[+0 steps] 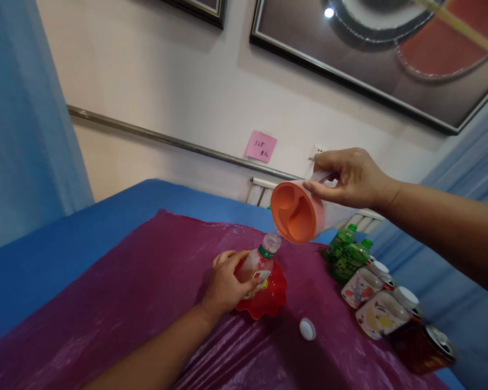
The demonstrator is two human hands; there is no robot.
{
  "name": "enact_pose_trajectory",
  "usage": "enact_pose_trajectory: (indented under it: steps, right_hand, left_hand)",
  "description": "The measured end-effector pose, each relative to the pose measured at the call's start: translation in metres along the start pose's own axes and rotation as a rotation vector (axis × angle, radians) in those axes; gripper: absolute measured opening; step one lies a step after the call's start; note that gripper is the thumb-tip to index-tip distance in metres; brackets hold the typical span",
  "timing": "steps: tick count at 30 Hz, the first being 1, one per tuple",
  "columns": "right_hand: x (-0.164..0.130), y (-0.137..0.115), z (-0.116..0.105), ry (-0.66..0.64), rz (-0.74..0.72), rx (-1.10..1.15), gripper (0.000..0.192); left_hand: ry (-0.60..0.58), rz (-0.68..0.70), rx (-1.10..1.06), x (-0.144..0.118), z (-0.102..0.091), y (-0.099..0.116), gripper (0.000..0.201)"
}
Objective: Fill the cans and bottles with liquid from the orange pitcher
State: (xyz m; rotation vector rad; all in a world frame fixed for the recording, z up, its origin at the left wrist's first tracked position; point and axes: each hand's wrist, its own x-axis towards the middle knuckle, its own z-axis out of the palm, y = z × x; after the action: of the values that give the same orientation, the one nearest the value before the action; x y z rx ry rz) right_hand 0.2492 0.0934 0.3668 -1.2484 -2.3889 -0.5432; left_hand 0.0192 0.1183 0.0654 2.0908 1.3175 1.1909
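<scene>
My left hand (pixel 228 281) is wrapped round a clear plastic bottle (pixel 257 266) with a green neck band. The bottle's mouth is uncovered, and it leans slightly to the right. Beneath it is a red scalloped dish (pixel 274 295). Above and to the right, my right hand (pixel 352 176) grips the handle of a translucent jug (pixel 333 215) with an orange, recessed end. The jug is tipped over, its orange end facing the bottle's mouth and just above it. I cannot make out any liquid flowing between them. A white bottle cap (pixel 308 329) lies on the purple plastic sheet (pixel 146 287).
Along the right stand green bottles (pixel 352 260), white-capped patterned bottles (pixel 384 314) and dark red cans (pixel 425 346). The sheet covers part of a blue surface (pixel 126 200). Behind are a wall rail (pixel 179 142) and a pink note (pixel 261 146). Blue curtains (pixel 28 108) hang at both sides.
</scene>
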Motion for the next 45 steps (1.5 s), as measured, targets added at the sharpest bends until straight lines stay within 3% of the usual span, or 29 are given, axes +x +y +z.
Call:
enact_pose_trajectory:
  steps: [30, 41, 45]
  right_hand:
    - [0.001, -0.010, 0.005, 0.002, -0.081, -0.064, 0.040]
    - [-0.006, -0.002, 0.009, -0.013, -0.033, -0.031, 0.036]
    - [-0.016, 0.006, 0.018, 0.042, 0.062, 0.051, 0.034]
  left_hand:
    - [0.025, 0.005, -0.037, 0.001, -0.002, 0.001, 0.060]
    - [0.004, 0.020, -0.037, 0.001, -0.002, -0.001, 0.060]
    - [0.016, 0.018, -0.052, 0.002, -0.001, -0.004, 0.060]
